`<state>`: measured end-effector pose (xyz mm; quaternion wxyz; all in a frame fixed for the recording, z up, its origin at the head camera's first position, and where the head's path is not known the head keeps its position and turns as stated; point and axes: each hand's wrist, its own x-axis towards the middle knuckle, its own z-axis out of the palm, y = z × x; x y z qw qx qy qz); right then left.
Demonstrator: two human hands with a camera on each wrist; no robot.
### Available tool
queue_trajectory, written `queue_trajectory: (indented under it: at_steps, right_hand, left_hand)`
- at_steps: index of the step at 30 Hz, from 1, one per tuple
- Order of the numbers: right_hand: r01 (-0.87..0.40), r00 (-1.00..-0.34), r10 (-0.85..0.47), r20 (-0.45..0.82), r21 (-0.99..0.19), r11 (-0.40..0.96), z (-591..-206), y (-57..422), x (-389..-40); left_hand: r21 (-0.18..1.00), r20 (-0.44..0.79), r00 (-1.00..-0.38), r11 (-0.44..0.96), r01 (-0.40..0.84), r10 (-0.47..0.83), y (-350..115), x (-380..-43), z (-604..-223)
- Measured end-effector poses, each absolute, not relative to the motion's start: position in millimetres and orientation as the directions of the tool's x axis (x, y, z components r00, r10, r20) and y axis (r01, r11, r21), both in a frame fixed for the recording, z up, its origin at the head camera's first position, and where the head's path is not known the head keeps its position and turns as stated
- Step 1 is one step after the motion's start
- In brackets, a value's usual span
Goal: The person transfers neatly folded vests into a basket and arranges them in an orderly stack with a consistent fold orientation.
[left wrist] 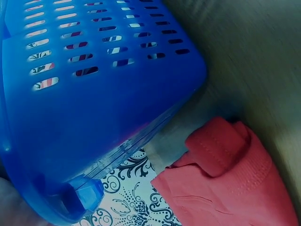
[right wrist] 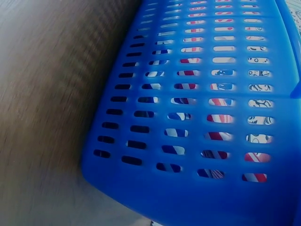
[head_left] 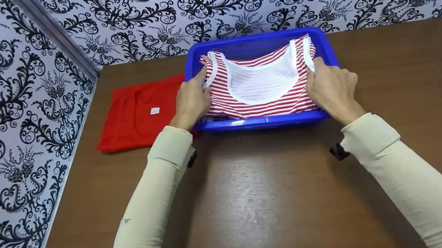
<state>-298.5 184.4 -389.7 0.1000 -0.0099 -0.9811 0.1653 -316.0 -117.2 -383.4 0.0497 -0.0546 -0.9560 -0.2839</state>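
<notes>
A red-and-white striped tank top with white trim lies in a blue plastic basket. My left hand grips its left shoulder strap over the basket's left side. At the opposite side, my right hand holds the other strap. The undersides of both hands' fingers are hidden. Through the slots of the basket wall in the right wrist view, bits of striped and dark cloth show. The left wrist view catches only a blurred edge of my left hand by the rim.
A folded red garment with a small white label lies left of the basket, close against it. Both sit on a brown wooden table. Patterned black-and-white walls border the table at the back and left.
</notes>
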Motion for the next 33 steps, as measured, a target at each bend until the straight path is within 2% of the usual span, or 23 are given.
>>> queue_trajectory:
  at_steps: [8, 14, 24, 33]
  right_hand:
    - [-0.015, -0.975, 0.054, 0.213, -0.308, 0.951, -391.0, 184.3, -297.8]
    - [0.004, -0.973, 0.074, 0.218, -0.307, 0.952, -391.7, 184.2, -297.2]
    - [0.014, -0.977, 0.078, 0.198, -0.309, 0.951, -390.7, 183.1, -297.1]
    - [-0.027, -0.964, 0.064, 0.259, -0.334, 0.942, -393.8, 183.3, -295.0]
  left_hand:
    - [0.525, 0.105, -0.992, 0.843, 0.116, 0.072, -115.0, -316.2, -382.5]
    - [0.483, 0.158, -0.983, 0.861, 0.161, 0.095, -115.7, -315.3, -384.9]
    - [0.507, 0.165, -0.981, 0.845, 0.171, 0.099, -118.0, -316.3, -387.1]
    - [0.435, 0.195, -0.974, 0.879, 0.192, 0.116, -115.5, -312.8, -389.3]
